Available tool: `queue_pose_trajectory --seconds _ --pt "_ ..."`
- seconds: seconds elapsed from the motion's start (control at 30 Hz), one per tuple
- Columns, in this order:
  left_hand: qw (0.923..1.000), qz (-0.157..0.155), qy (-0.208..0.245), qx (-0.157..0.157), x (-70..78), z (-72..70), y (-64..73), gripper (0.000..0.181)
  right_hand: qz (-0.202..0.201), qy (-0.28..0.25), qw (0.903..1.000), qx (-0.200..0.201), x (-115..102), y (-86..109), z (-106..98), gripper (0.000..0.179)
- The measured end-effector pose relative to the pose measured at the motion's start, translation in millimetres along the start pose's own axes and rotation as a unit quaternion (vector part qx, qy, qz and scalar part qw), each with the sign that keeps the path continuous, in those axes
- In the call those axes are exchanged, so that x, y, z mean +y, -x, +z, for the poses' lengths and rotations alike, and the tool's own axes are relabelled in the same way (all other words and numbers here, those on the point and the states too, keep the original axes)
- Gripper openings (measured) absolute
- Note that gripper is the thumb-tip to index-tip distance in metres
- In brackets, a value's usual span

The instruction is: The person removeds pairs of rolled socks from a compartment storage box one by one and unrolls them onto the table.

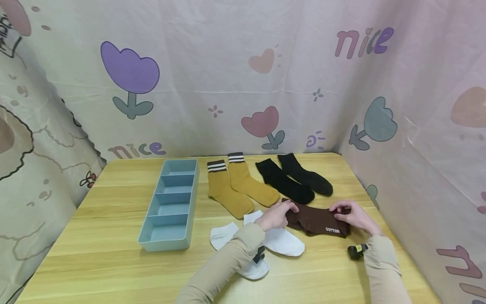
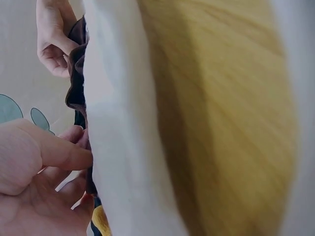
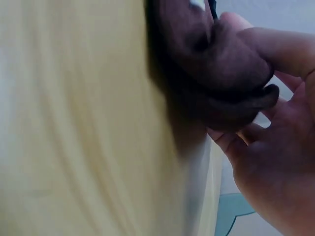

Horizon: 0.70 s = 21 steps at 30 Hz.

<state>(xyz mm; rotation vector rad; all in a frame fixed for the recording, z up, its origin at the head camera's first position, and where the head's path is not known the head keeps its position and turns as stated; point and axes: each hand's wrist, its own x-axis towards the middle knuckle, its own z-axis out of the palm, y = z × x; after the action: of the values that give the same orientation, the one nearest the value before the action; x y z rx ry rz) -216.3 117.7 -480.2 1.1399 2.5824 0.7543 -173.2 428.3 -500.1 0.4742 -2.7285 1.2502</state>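
Observation:
Brown socks (image 1: pixel 317 219) marked "COTTON" lie crosswise at the right of the table, stacked on each other. My left hand (image 1: pixel 276 216) pinches their left end; in the left wrist view the thumb and fingers of the left hand (image 2: pixel 47 164) meet at the brown cloth. At the other end, my right hand (image 1: pixel 354 216) grips the socks near the lettering. The right wrist view shows the thumb of the right hand (image 3: pixel 275 113) on top of the folded brown fabric (image 3: pixel 221 64), with fingers beneath. White socks (image 1: pixel 282 241) lie partly under my left forearm.
A blue-grey box (image 1: pixel 189 219) with several compartments stands left of the socks. Mustard socks (image 1: pixel 243 185) with striped cuffs and black socks (image 1: pixel 296 179) lie toward the back. A patterned curtain (image 1: pixel 212 76) borders the wooden table (image 1: pixel 106 236) behind and at the sides.

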Motion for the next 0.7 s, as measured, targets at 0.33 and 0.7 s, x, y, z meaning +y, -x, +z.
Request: queue_pose_trajectory --seconds 0.33,0.7 --pt "0.9998 -0.008 0.015 -0.005 -1.9 -1.9 1.1 0.045 0.057 0.057 0.9951 0.057 2.9 11.8 -11.1 0.02" --pt "0.9995 -0.012 0.025 -0.012 -1.1 -1.2 0.2 0.043 0.252 0.03 0.9666 -0.039 -11.7 16.2 -28.8 0.043"
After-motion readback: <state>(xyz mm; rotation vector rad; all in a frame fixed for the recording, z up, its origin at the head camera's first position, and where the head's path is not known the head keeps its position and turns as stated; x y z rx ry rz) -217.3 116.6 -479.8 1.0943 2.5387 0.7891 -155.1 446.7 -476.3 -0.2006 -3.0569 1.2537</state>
